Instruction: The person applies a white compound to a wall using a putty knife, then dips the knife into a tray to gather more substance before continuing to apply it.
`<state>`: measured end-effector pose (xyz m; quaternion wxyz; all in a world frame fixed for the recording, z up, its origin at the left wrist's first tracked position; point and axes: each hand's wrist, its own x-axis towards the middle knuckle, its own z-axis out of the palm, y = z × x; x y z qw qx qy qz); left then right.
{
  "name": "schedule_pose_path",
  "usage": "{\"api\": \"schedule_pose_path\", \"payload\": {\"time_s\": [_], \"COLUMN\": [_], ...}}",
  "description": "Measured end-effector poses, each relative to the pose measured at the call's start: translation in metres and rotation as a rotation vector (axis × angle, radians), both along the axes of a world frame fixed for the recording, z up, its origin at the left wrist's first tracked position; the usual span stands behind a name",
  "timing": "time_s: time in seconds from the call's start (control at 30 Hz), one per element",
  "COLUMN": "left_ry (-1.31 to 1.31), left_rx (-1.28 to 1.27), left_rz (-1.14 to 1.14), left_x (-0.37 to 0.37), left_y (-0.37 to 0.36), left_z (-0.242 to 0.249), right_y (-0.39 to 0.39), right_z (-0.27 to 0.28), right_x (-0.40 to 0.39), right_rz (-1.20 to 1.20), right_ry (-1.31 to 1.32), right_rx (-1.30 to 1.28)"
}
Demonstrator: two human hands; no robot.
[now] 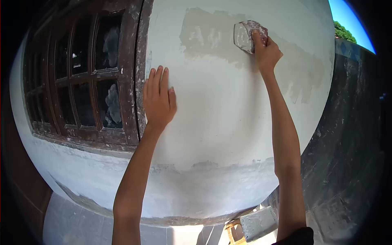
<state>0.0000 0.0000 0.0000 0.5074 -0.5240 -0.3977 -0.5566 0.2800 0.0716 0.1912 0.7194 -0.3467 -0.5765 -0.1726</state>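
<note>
My right hand (pixel 267 51) is raised high on a white plastered wall (pixel 220 118) and grips a putty-smeared scraper blade (pixel 244 36), pressed flat on the surface. A band of darker, wet grey filler (pixel 208 34) runs left and right of the blade. My left hand (pixel 158 98) lies flat on the wall with fingers together and pointing up, holding nothing, right beside the window frame's edge.
A dark brown wooden window (pixel 87 77) with several glass panes and paint-spattered frame fills the left. A dark stained wall (pixel 347 134) stands at the right. Below, a grey plaster-covered board (pixel 258 222) rests on a wooden stand. Pale floor tiles (pixel 69 224) show at bottom left.
</note>
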Motion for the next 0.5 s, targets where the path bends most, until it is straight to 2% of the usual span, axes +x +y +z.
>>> {"api": "schedule_pose_path", "payload": {"time_s": [0.17,0.27,0.4,0.43,0.5], "left_ry": [0.003,0.002,0.000,0.005,0.015], "left_rx": [-0.009,-0.003,-0.016,-0.015,-0.017], "left_rz": [-0.001,0.002,-0.011,-0.013,-0.009], "left_x": [-0.003,-0.002,-0.003,-0.003,-0.005], "left_y": [0.005,0.004,0.004,0.004,0.002], "left_z": [-0.004,-0.002,-0.003,-0.003,-0.003], "right_y": [0.002,-0.047,-0.058,-0.054,-0.032], "right_z": [0.009,-0.005,-0.011,-0.011,-0.014], "right_x": [0.036,-0.008,-0.070,-0.079,-0.090], "right_rz": [-0.149,0.265,0.420,0.385,0.237], "right_ry": [0.231,0.309,-0.011,-0.103,-0.194], "right_rx": [0.093,0.193,0.106,0.065,0.157]}}
